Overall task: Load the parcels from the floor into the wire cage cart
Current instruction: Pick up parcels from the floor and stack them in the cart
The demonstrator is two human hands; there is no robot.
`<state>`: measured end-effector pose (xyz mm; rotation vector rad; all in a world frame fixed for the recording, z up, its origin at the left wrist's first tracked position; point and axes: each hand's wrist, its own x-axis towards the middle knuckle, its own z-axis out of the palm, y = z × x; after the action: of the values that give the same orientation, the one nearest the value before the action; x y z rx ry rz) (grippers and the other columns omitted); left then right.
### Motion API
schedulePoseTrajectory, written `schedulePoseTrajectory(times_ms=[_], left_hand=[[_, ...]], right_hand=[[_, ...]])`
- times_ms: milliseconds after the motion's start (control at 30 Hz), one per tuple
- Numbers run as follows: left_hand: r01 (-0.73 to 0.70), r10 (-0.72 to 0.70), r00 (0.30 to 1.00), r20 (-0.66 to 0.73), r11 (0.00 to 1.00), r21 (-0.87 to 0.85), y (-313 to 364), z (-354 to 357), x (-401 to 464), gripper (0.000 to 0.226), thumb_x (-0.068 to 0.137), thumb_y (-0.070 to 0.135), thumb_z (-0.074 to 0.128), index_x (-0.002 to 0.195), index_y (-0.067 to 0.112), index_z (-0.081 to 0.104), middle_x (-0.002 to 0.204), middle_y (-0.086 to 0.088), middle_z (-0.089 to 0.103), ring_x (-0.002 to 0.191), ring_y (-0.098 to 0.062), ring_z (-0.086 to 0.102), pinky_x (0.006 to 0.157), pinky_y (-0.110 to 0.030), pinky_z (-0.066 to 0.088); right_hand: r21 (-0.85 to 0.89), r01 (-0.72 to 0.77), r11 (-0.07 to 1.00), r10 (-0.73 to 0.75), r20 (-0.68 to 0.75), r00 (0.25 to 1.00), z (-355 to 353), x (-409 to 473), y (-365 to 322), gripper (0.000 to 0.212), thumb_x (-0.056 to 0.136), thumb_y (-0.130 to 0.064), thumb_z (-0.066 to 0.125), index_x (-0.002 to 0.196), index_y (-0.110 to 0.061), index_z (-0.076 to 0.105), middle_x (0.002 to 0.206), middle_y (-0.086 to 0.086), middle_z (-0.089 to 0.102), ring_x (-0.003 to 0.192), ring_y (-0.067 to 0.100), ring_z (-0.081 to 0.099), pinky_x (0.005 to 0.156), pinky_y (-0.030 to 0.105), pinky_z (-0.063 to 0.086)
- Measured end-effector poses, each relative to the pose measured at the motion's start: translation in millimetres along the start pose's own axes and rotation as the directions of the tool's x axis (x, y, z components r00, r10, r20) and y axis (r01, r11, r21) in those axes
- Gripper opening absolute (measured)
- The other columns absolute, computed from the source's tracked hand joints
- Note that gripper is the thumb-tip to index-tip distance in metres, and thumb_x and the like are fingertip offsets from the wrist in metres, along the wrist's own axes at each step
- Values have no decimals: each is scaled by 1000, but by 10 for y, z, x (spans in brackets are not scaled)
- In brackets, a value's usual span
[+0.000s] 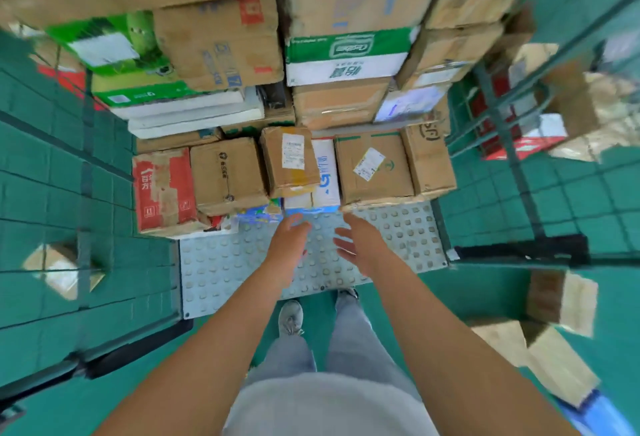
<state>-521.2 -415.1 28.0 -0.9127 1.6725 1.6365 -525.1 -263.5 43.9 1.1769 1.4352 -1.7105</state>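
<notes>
Head view: left hand (289, 243) and right hand (360, 245), empty with fingers spread, just below small parcel (290, 160).

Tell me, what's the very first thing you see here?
A tall wall of stacked parcels fills the top of the picture, standing inside the green wire cage cart. Below the middle, two bare hands, left and right, reach out open over the cart's bumpy metal floor. More brown boxes wait on the green ground at lower right.
</notes>
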Motion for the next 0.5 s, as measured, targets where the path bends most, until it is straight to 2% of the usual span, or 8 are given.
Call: schedulePoseTrajectory(times_ms=[67,133,233,367,500], left_hand=[[28,-25,998,53,998,-54,-88,-17,-354,32,104,24,56,136,22,57,126,-4,63,106,-16,63,94,-36,51],[19,-16,997,76,998,-51,-238,15,-575,21,102,21,57,123,23,62,122,-4,66,101,-15,64,88,-32,51],[12,-10,990,139,1000,-14,-429,162,-863,10,101,19,56,105,25,64,113,-6,67,100,-19,64,85,-31,50],[-70,29,958,285,988,135,-412,520,-1056,20,104,22,54,121,18,63,119,-4,67,110,-18,63,87,-31,48],[-186,76,901,426,957,223,-278,1064,-1248,14,104,17,51,110,20,63,114,-5,65,101,-19,62,87,-34,49]], right_hand=[[107,36,994,-34,-23,999,-109,-398,172,36,105,-39,54,135,-18,58,121,4,67,108,24,66,96,37,53],[215,58,975,-49,-49,998,-227,-652,382,35,104,-37,55,131,-15,61,120,5,69,108,24,67,99,38,53],[334,81,939,-47,-107,993,-458,-979,752,32,103,-37,58,125,-14,66,120,6,72,106,23,69,94,36,54],[432,139,891,-30,-250,968,-880,-1299,1104,28,104,-34,57,121,-14,66,120,7,71,99,22,68,85,34,53],[577,233,782,26,-405,914,-1351,-1568,1261,23,103,-31,59,118,-15,67,114,6,74,91,20,70,77,30,57]])
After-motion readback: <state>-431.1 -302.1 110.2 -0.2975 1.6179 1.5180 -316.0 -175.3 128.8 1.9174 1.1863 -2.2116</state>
